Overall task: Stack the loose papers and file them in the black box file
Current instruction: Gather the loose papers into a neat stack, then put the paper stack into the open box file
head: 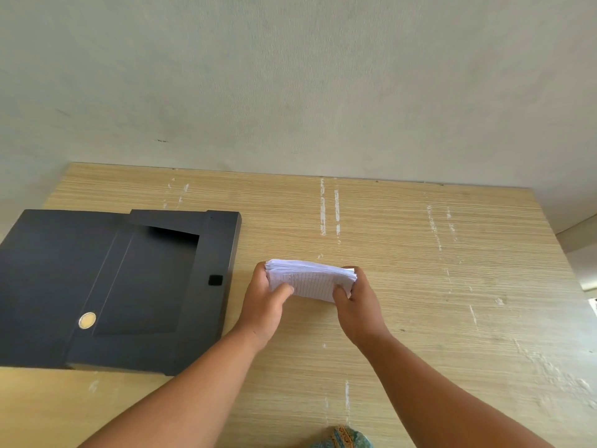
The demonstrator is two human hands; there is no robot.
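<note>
Here the left hand (263,305) and the right hand (358,305) each keep a grip on one end of the stack of papers (310,281), held between them above the wooden surface (420,286). Left of this grip, the black box file (106,286) lies open.

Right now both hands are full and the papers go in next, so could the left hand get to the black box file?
Probably yes. The black box file lies open just beside the left hand, with bare table between them, though that hand grips the paper stack.
</note>
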